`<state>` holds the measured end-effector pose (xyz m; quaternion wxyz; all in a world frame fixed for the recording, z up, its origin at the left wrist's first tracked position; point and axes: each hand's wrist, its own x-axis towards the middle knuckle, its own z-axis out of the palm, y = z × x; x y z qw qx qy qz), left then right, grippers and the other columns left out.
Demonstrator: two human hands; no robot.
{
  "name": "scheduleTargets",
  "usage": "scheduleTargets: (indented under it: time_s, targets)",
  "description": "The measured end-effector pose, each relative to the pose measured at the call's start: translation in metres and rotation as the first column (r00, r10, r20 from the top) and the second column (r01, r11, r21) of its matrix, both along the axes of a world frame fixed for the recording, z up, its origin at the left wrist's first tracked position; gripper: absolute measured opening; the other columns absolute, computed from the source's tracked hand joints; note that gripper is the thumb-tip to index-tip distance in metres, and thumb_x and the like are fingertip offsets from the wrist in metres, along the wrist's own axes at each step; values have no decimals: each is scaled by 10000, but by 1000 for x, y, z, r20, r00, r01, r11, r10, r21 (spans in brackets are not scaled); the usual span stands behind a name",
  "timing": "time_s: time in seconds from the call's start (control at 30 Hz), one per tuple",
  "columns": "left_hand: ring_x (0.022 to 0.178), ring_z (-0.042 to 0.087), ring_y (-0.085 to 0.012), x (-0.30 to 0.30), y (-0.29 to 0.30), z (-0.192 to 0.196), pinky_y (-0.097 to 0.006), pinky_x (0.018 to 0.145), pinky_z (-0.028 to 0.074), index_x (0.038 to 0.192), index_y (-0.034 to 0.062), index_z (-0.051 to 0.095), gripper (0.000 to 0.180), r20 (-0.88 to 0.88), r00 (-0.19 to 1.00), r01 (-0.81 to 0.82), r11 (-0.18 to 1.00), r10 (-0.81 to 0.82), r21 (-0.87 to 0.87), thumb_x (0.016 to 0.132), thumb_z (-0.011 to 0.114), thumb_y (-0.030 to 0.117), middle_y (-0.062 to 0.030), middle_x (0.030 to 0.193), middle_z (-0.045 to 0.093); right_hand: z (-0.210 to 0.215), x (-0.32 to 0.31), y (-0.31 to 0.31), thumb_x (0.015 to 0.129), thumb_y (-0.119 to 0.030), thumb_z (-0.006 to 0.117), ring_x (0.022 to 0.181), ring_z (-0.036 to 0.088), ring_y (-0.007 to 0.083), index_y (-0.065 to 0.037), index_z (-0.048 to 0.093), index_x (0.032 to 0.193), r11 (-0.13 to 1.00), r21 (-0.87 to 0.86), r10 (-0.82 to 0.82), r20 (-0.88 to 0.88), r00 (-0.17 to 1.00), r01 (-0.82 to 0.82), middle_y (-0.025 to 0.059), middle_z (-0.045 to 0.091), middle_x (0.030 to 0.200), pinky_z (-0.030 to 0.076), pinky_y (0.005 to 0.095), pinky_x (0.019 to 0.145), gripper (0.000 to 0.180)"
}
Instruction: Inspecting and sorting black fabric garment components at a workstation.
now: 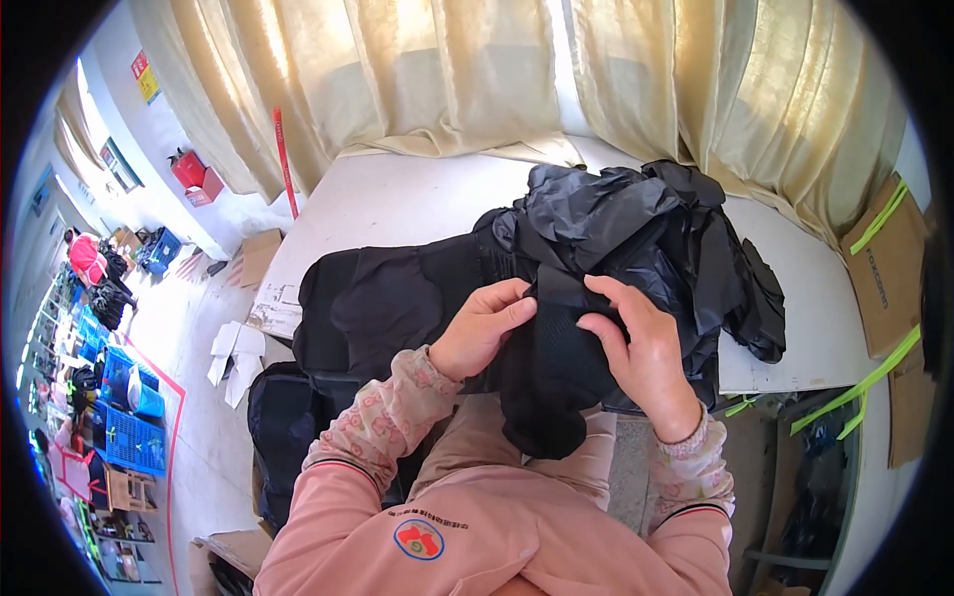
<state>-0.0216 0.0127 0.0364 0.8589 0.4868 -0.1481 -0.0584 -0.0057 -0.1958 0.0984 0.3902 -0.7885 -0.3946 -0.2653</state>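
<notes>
At frame centre, a black knit fabric piece (549,387) hangs over the white table (397,204) edge; it looks light, soft and floppy, best gripped along its top hem. The left hand (484,328) and right hand (641,353) pinch that hem, with crumpled black garments (636,223) piled behind.

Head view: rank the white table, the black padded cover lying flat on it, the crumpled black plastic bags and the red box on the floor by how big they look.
1. white table
2. black padded cover
3. crumpled black plastic bags, close to the cover in apparent size, so that order is unsure
4. red box, smallest, though it lies farther from the camera
</notes>
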Motion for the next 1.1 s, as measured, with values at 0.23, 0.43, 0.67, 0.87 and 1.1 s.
scheduleTargets:
  time_s: [0.23,0.43,0.67,0.87,1.1]
  targets:
    - [874,584,-94,-4,34,8,-250,815,464,960,24,602,83,108,973,-191,972,206,-135,927,557,86,-32,981,643,-5,16,-33,749,-185,743,630,612,291,-71,646,957,994,-74,80,-62,995,-84,111,631,756,484,331,559,256]
    - [912,539,-79,-12,46,34,-237,798,444,1186,64,575,335,199,980,-62,971,15,233,859,638,31,-19,1075,612,9,11,-38,660,-304,795,560,579,275,-72,603,839,968,-232,80,-55,995,-90,63,593,684,445,329,499,351]
    - [659,489,-56,-12,51,44,-211,596,400,1027,2,650,185,288,954,-200,549,-79,811,857,659,75,1,801,633,12,12,-44,654,-263,787,558,561,268,-76,578,763,929,-363,76,7,997,-68,47,567,658,435,331,504,301]
    - [672,551,-89,-10,54,32,-244,627,453,953,-9,639,182,288,953,-279,650,95,707,906,612,165,-44,716,609,17,7,-40,672,-256,777,598,559,274,-65,577,762,944,-329,26,-22,999,-32,62,546,648,443,363,531,291]
    - [613,378,-76,11,50,42,-249,571,366,737,8,507,308,494,814,-575,541,306,614,944,551,232,2,624,389,28,12,-28,769,-250,723,698,587,373,-26,584,872,939,-290,115,-242,963,-185,158,608,774,460,404,580,283]
